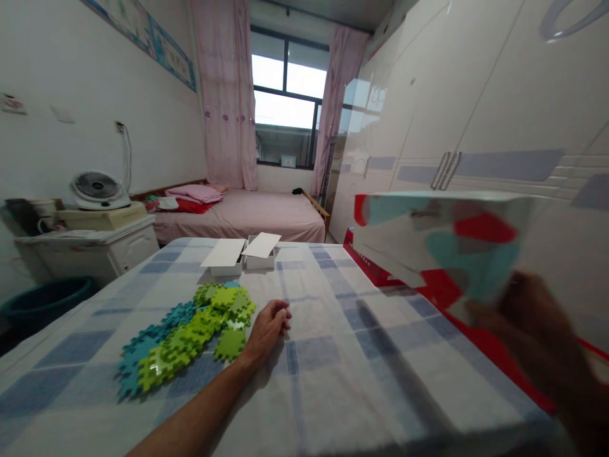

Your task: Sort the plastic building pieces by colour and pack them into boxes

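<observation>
My left hand point(270, 327) rests on the checked tablecloth with its fingers loosely curled in, and nothing shows in them. Just left of it lies a heap of plastic pieces with toothed edges: lime-green pieces point(200, 327) in front and on top, blue-teal pieces point(137, 355) along the left side. One green piece point(231, 344) sits apart near my left wrist. On the right, my right hand point(528, 311) grips the near lower corner of a white box with red and teal shapes point(428, 235), held up over the table's right edge. Both hand and box are blurred by motion.
Two small white boxes point(227, 270) point(261, 259) with lids askew stand at the table's far end. Red material point(504, 362) runs along the table's right edge. Beyond are a bed point(266, 216), a wardrobe point(499, 95) and a fan point(99, 189) on a cabinet.
</observation>
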{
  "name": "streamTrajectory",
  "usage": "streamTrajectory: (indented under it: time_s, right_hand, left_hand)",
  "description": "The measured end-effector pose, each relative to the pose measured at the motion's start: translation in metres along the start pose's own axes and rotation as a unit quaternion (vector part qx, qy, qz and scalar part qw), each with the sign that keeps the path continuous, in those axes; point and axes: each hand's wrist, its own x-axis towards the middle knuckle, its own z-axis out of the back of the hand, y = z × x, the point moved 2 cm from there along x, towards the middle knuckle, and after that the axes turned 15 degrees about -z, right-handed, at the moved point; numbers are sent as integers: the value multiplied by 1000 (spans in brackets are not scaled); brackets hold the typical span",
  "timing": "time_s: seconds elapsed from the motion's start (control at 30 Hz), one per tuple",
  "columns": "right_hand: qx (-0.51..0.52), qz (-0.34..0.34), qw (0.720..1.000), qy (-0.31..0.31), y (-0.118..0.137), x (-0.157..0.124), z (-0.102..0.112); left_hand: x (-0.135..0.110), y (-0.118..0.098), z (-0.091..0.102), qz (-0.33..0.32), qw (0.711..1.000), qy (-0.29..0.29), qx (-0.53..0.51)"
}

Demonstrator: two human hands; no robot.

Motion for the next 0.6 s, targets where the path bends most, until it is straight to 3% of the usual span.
streamTrajectory:
  time_s: [0.1,0.2,0.43,0.5,0.6]
  right_hand:
    - [-57,172,970,160,33,-20,-70]
    - [-123,281,925,225,40,-31,-130]
    - [-304,400,825,259,33,-33,-222]
    - [-321,413,814,254,39,-29,-244]
    - [-328,406,823,226,52,-16,-274]
  left_hand:
    - [0,2,0,0,1000,1,-9]
    - [-1,4,1,1,1000,5,-15]
    - [-1,6,0,1,1000,18,5]
    - [1,8,-1,3,1000,17,2]
    - [2,11,-1,4,1000,16,-7]
